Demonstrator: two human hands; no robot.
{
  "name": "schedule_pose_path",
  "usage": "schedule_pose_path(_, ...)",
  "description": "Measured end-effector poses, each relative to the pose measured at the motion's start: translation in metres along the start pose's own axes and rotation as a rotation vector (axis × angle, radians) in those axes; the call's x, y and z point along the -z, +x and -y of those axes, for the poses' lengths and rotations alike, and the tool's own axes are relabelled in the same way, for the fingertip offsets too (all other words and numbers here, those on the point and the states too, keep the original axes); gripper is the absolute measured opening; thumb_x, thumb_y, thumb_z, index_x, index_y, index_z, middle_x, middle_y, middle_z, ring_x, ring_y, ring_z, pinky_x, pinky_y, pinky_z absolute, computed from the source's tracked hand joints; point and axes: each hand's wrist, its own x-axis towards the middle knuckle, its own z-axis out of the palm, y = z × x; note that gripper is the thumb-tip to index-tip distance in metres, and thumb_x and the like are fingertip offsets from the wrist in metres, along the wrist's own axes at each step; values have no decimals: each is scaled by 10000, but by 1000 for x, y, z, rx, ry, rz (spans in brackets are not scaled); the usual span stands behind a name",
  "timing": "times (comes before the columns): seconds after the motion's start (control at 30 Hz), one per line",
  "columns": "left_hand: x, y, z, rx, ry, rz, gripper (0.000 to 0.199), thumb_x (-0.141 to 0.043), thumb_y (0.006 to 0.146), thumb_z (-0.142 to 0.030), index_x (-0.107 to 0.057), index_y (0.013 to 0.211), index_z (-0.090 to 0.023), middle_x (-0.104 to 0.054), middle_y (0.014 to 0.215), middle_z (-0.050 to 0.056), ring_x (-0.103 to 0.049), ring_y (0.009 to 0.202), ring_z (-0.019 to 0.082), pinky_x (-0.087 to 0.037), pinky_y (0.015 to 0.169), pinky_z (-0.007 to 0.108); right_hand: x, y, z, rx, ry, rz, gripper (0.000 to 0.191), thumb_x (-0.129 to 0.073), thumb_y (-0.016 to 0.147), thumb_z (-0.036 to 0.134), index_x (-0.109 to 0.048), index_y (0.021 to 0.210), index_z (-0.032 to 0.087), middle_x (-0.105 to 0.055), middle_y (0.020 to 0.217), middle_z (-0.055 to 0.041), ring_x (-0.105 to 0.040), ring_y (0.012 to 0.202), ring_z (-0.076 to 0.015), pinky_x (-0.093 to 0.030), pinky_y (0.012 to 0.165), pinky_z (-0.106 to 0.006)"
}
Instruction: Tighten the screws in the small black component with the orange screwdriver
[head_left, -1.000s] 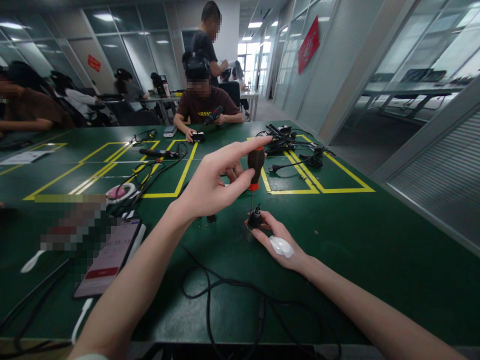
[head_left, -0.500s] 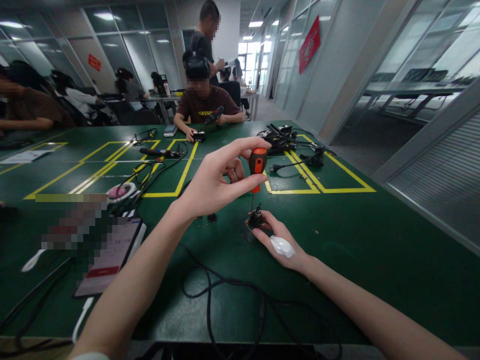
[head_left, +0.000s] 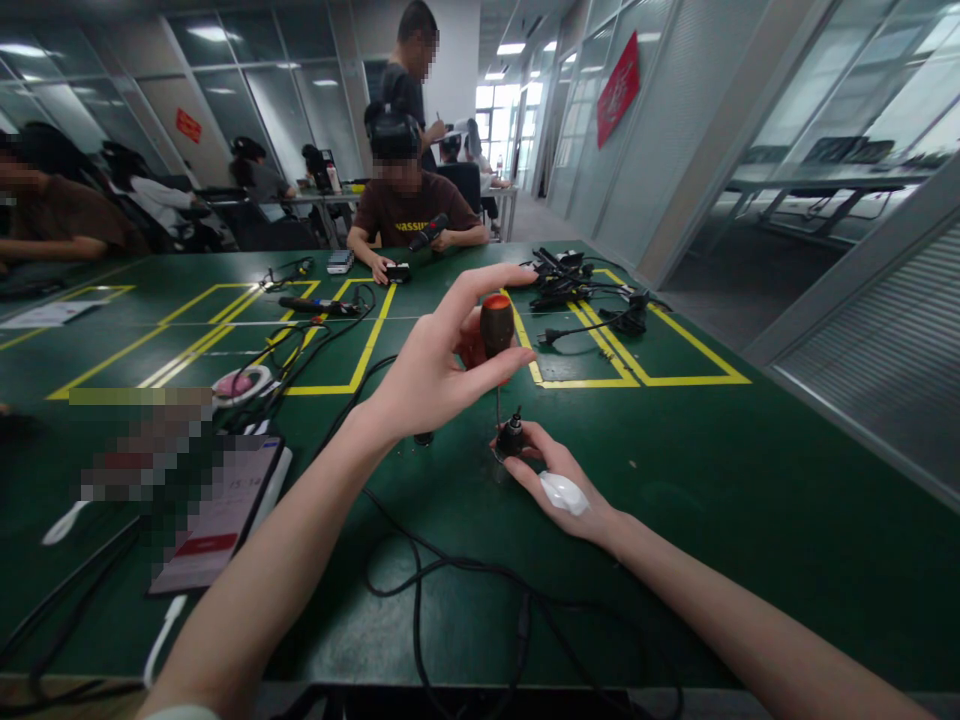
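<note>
A screwdriver (head_left: 497, 328) with a dark handle and orange end stands upright, its thin shaft pointing down. My left hand (head_left: 435, 372) has its curled fingers against the handle, while thumb and index finger are spread beside it. Just below, my right hand (head_left: 559, 478) grips a small black cylindrical part (head_left: 511, 438) with a thin metal pin on top, held low over the table. The shaft reaches down beside this part; where its tip sits is hidden. A white patch (head_left: 564, 494) covers the base of my right thumb.
Black cables (head_left: 465, 567) loop across the green table's (head_left: 712, 520) front. Left lie a phone (head_left: 217, 520) and a tape roll (head_left: 241, 384). A tangle of black cords (head_left: 559, 275) lies farther back, right. Opposite, a seated person (head_left: 420, 205) holds a power drill (head_left: 428, 233).
My left thumb and index finger have come off the screwdriver handle, which has shifted slightly left and turned. My right hand and the black part have stayed in place.
</note>
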Motion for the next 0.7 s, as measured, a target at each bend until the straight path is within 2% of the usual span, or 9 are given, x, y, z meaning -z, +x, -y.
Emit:
schedule_pose_path(0.23, 5, 0, -5, -5, 37, 65, 479, -647, 970, -274, -518, 1431, -283, -665, 947, 0, -615, 673, 92, -509, 552, 211, 0, 0, 1, 3, -4, 2, 303, -604, 974, 331, -605, 1261, 235, -755, 1239, -107, -740, 1068, -268, -605, 959, -462)
schedule_pose_path(0.33, 6, 0, -5, -29, 27, 81, 519, -603, 999, -306, -468, 1497, -353, -686, 1052, 3, -630, 701, 99, -531, 565, 223, -1, 0, 1, 1, -12, -6, 301, -601, 970, 345, -603, 1251, 238, -759, 1218, -101, -741, 1061, -265, -606, 957, -459)
schedule_pose_path(0.47, 5, -1, 2, -30, 72, 60, 615, -640, 984, -317, -403, 1546, -399, -675, 1253, 24, -669, 750, 116, -547, 567, 230, -1, 0, 2, 2, -15, -2, 293, -589, 970, 356, -599, 1233, 227, -759, 1196, -107, -736, 1080, -269, -608, 961, -462)
schedule_pose_path(0.6, 4, 0, 6, -90, 128, 51, 581, -665, 969, -280, -468, 1505, -388, -605, 1452, 32, -651, 704, 78, -534, 541, 201, -1, 0, 4, -2, -6, -1, 297, -590, 968, 350, -591, 1240, 231, -757, 1205, -106, -739, 1074, -264, -608, 963, -456)
schedule_pose_path(0.7, 3, 1, 4, -129, 157, 44, 568, -647, 965, -240, -489, 1495, -368, -572, 1516, 33, -621, 683, 59, -530, 541, 186, 0, 1, 4, 2, -8, -1, 296, -590, 968, 350, -589, 1239, 231, -755, 1213, -108, -737, 1077, -263, -604, 968, -455)
